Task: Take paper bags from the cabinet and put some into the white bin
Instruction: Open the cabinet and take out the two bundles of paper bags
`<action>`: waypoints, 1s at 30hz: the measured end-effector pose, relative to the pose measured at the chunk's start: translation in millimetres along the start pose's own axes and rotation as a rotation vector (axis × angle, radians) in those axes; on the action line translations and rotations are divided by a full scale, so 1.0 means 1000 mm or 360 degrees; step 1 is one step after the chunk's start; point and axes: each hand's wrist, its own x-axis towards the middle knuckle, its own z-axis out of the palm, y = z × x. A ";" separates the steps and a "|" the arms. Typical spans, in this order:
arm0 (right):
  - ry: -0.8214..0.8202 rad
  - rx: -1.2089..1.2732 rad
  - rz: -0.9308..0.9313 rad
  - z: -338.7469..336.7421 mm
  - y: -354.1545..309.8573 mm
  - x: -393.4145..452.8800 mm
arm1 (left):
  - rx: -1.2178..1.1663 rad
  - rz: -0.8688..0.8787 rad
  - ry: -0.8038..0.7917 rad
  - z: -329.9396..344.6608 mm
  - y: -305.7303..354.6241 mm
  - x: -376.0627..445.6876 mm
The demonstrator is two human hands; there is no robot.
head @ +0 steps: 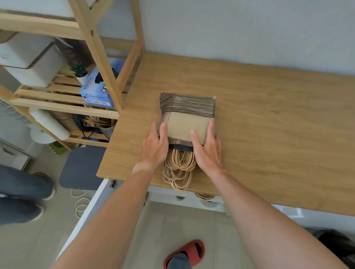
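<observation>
**Stack of paper bags steadied on the table, both hands flanking it**

The bundle of paper bags [187, 116] lies flat on the wooden table [278, 120], near its front edge, with the folded bottoms fanned toward the wall and the twisted cord handles [178, 170] trailing over the table's front edge. The left hand [155, 143] rests on the stack's left side, fingers straight and laid over the top bag. The right hand [208, 147] mirrors it on the right side, fingers likewise extended along the edge. Neither hand curls round the bundle; both appear to press and square it, probably so that some bags can be counted off before going to the bin.

A dark band [181, 147] crosses the stack between the two hands. Whether it binds the bags or is only a shadowed fold cannot be told.

Below the table's front edge an open white door [87, 208] and a strip of cabinet interior [188, 200] show, with further cord loops just visible inside. The rest of the interior is hidden by the table top.

No white bin can be identified with confidence. Left of the table stands a wooden shelf unit [79, 28] holding a blue glove box [97, 91]. A second person's legs [10, 196] are cut off at the left edge of the view.
</observation>
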 end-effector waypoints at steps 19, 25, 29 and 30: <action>0.0333 -0.0381 0.0071 0.033 0.128 -0.187 | 0.0378 0.0190 0.0000 0.013 -0.115 -0.194; 0.0247 -0.0437 0.0277 0.076 0.206 -0.168 | 0.0476 0.0245 -0.0167 0.081 -0.180 -0.205; 0.0198 -0.0493 0.0274 0.107 0.250 -0.116 | 0.0524 0.0197 -0.0187 0.132 -0.219 -0.166; 0.0192 -0.0494 0.0271 0.114 0.260 -0.101 | 0.0531 0.0167 -0.0170 0.143 -0.226 -0.153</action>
